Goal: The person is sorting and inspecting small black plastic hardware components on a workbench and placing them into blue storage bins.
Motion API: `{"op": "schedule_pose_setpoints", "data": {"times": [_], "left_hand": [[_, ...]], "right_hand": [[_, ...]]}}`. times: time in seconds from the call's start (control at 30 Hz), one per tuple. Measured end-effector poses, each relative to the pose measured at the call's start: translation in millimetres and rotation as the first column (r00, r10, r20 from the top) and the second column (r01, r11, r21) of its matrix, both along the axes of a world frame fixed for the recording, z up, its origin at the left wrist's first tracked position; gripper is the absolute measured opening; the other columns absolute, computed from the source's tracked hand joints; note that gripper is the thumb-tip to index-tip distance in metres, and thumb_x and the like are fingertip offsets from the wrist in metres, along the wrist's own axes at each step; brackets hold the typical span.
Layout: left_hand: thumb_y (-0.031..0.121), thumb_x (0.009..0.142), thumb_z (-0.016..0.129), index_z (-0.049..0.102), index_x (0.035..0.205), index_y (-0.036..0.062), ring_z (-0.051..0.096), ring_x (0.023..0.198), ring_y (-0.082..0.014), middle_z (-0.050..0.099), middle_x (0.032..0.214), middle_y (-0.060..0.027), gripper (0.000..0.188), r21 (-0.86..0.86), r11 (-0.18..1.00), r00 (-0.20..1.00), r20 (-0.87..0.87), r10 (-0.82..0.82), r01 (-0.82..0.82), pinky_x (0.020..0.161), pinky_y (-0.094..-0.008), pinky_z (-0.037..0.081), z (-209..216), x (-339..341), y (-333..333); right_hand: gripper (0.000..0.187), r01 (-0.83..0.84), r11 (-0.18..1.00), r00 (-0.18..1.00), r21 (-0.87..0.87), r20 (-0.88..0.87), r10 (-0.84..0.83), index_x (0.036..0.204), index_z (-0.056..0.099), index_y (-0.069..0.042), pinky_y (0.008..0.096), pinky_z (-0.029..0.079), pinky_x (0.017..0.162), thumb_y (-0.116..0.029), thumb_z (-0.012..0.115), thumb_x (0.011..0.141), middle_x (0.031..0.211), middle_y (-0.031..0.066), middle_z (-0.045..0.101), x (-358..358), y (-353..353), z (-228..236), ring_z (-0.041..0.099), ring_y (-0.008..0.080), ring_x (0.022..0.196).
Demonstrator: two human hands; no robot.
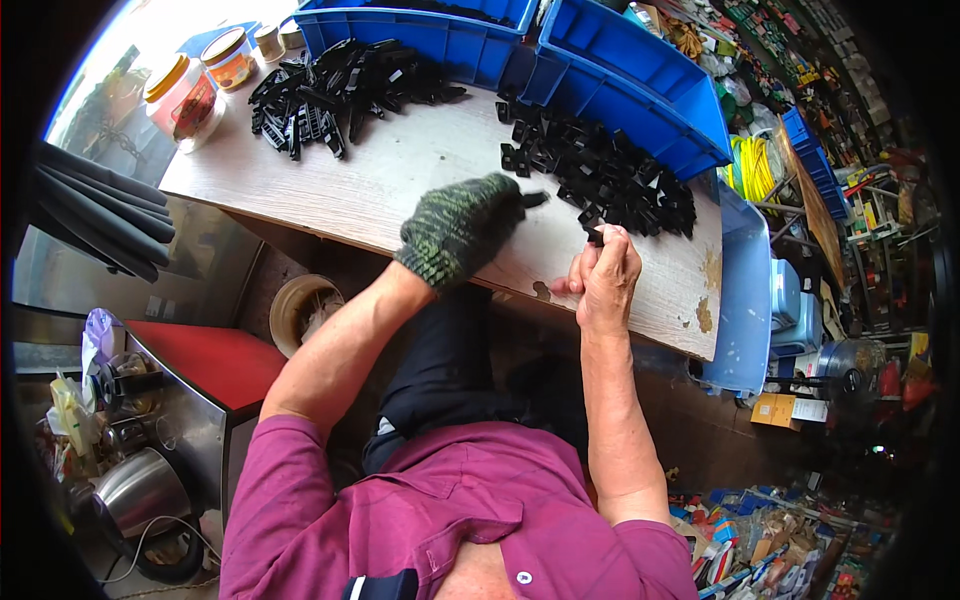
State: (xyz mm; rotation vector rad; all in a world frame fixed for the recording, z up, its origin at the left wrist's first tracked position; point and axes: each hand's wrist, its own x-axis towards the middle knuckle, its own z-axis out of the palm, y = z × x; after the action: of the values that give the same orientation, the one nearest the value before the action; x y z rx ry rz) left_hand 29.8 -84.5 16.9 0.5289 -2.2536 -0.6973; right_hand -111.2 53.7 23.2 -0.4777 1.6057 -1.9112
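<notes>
A small black plastic part [596, 236] is pinched in the bare right hand [606, 275] at the tabletop [400, 175] near edge. The gloved left hand [462, 226] grips another black piece [534, 199] just beside a heap of black parts [600, 175]. Bare wood lies leftward.

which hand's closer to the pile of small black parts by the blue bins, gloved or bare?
Right, the bare hand: it sits at the pile of small black parts's near edge, pinching one piece. The gloved left hand is just left of it.
</notes>
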Motion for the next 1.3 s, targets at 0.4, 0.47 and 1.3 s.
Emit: {"op": "schedule_pose_setpoints", "data": {"times": [0.4, 0.47, 1.3], "left_hand": [[0.02, 0.097, 0.06, 0.068, 0.115, 0.003, 0.068, 0.099, -0.0357, 0.07, 0.108, -0.0188, 0.025, 0.233, 0.951, 0.977, -0.099, -0.187, 0.206, 0.084, -0.0408, 0.054, -17.2, -24.1, 38.3], [0.02, 0.097, 0.06, 0.068, 0.115, 0.0031, 0.068, 0.098, -0.0356, 0.07, 0.108, -0.0187, 0.025, 0.217, 0.952, 0.976, -0.072, -0.205, 0.216, 0.084, -0.0408, 0.054, -15.1, -24.1, 38.4], [0.008, 0.086, 0.059, 0.051, 0.127, -0.0053, 0.062, 0.099, -0.0412, 0.054, 0.129, -0.0251, 0.044, -0.025, 0.997, 0.997, -0.032, 0.074, -0.075, 0.077, -0.0478, 0.053, -21.3, -60.3, 91.5]], "right_hand": [[0.034, 0.16, 0.986, 0.987, 0.051, -0.001, -0.16, 0.089, 0.054, -0.007, 0.0297, 0.039, 0.033, -0.038, 0.046, 0.099, 0.05, 0.0012, 0.037, 2.5, -1.5, -0.6, 0.038, 0.0143, 0.035], [0.034, 0.149, 0.986, 0.987, 0.071, -0.077, -0.143, 0.084, 0.054, -0.008, 0.0299, 0.039, 0.033, -0.038, 0.045, 0.099, 0.051, 0.0009, 0.039, 4.6, -1.9, -0.2, 0.038, 0.0136, 0.035], [0.027, 0.198, 0.98, 0.847, -0.018, -0.5, -0.18, 0.071, 0.042, -0.004, 0.0316, 0.029, 0.053, -0.012, 0.048, 0.096, 0.064, -0.0009, 0.034, -19.0, 9.9, -33.4, 0.03, 0.0096, 0.06]]}}
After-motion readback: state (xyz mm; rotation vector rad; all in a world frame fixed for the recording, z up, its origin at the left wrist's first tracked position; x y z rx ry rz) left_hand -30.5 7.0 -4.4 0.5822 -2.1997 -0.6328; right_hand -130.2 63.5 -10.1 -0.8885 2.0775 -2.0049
